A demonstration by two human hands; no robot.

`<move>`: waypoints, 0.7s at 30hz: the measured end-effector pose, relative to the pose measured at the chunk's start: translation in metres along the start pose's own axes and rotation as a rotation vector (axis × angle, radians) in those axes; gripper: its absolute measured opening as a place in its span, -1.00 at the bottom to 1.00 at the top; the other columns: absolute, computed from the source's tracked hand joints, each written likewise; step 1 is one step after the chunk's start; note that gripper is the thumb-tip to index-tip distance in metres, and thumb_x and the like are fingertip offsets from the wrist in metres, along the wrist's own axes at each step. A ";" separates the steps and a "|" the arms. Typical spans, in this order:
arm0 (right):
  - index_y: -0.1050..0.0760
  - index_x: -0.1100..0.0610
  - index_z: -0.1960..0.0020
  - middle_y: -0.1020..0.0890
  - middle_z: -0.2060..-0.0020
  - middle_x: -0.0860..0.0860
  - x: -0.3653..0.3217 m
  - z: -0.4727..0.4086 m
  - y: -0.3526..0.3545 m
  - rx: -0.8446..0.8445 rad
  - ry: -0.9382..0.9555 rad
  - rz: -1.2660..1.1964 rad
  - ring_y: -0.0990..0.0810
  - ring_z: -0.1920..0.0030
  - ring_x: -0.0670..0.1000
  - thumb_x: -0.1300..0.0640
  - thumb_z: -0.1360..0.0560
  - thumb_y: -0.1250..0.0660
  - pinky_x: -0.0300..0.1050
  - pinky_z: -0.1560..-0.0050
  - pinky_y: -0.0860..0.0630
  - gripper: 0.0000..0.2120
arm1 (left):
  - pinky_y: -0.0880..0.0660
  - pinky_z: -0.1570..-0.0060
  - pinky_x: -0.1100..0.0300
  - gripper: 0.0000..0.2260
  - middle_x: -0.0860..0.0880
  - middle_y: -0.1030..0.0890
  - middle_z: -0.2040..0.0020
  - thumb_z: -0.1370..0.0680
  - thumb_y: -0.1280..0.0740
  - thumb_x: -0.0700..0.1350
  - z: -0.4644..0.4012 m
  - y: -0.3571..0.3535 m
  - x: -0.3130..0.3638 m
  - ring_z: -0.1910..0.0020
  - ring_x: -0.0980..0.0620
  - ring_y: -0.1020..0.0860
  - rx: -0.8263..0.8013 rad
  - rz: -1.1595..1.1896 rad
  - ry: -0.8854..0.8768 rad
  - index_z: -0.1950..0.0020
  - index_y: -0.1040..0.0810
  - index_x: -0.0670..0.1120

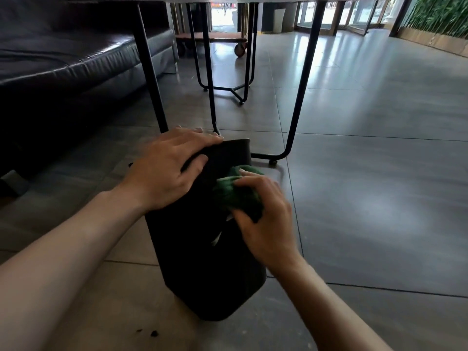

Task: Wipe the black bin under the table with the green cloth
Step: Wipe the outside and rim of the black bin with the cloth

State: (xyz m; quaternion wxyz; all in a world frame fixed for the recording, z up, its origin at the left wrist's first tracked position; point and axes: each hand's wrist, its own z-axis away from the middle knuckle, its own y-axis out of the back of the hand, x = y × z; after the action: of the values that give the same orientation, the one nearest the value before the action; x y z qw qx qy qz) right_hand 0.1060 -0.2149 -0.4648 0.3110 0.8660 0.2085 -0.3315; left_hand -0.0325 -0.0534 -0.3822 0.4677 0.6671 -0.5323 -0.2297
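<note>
Black bin gripped at the top edge by left hand, fingers draped over the far side, thumb on the near face. Right hand clutching bunched-up green cloth, pressed against the bin's upper side. Sitting on grey tiled floor, right by black table legs. Dark sofa off to the left.

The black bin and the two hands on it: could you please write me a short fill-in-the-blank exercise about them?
1. The cloth bunched in the right hand is ____ in colour.
2. The left hand holds the top of the ____ bin.
3. The bin stands on the tiled ____.
Missing words: green; black; floor.
</note>
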 end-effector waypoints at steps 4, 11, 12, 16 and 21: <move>-0.60 0.03 -0.28 -0.56 -0.36 -0.04 0.007 0.019 -0.017 -0.109 0.148 0.153 -0.43 -0.40 0.11 0.24 -0.48 -0.45 0.18 -0.32 -0.45 -0.62 | -0.29 -0.44 0.11 -0.63 0.04 -0.59 -0.35 -0.64 -0.19 -0.05 0.001 0.004 -0.018 -0.43 0.04 -0.44 0.013 0.047 0.096 -0.44 -0.49 0.13; -0.56 -0.10 -0.23 -0.49 -0.43 0.06 0.011 0.088 -0.045 -0.216 0.432 0.282 -0.46 -0.36 0.19 0.08 -0.68 -0.28 0.09 -0.26 -0.52 -0.82 | -0.19 -0.55 0.06 -0.63 0.02 -0.58 -0.36 -0.67 -0.22 -0.16 0.004 0.008 -0.037 -0.48 0.05 -0.40 0.014 0.148 0.154 -0.43 -0.50 0.13; -0.58 -0.09 -0.23 -0.50 -0.42 0.07 0.011 0.081 -0.045 -0.209 0.427 0.277 -0.47 -0.34 0.19 0.09 -0.68 -0.29 0.06 -0.25 -0.53 -0.81 | -0.10 -0.55 0.18 -0.63 0.03 -0.57 -0.37 -0.67 -0.21 -0.17 0.004 0.006 -0.037 -0.49 0.06 -0.39 0.013 0.161 0.151 -0.43 -0.50 0.13; -0.66 0.02 -0.22 -0.56 -0.36 0.11 0.013 0.029 -0.042 -0.012 0.140 0.222 -0.48 -0.34 0.20 0.28 -0.51 -0.44 0.10 -0.29 -0.53 -0.68 | 0.00 -0.51 0.22 -0.63 0.04 -0.56 -0.39 -0.67 -0.21 -0.17 0.005 0.006 -0.037 -0.51 0.05 -0.36 0.041 0.178 0.181 -0.43 -0.50 0.13; -0.67 0.03 -0.25 -0.57 -0.28 0.16 0.000 0.023 -0.050 -0.010 0.115 0.233 -0.47 -0.30 0.22 0.32 -0.49 -0.41 0.12 -0.27 -0.51 -0.62 | -0.01 -0.59 0.07 -0.63 0.02 -0.55 -0.40 -0.68 -0.20 -0.16 0.008 0.007 -0.038 -0.52 0.05 -0.35 0.036 0.144 0.187 -0.45 -0.48 0.12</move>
State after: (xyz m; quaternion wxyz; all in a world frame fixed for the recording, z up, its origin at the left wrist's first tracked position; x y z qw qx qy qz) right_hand 0.0671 -0.1950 -0.4980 0.3392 0.9003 0.1257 -0.2422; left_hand -0.0547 -0.0207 -0.3869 0.5185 0.6542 -0.5368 -0.1226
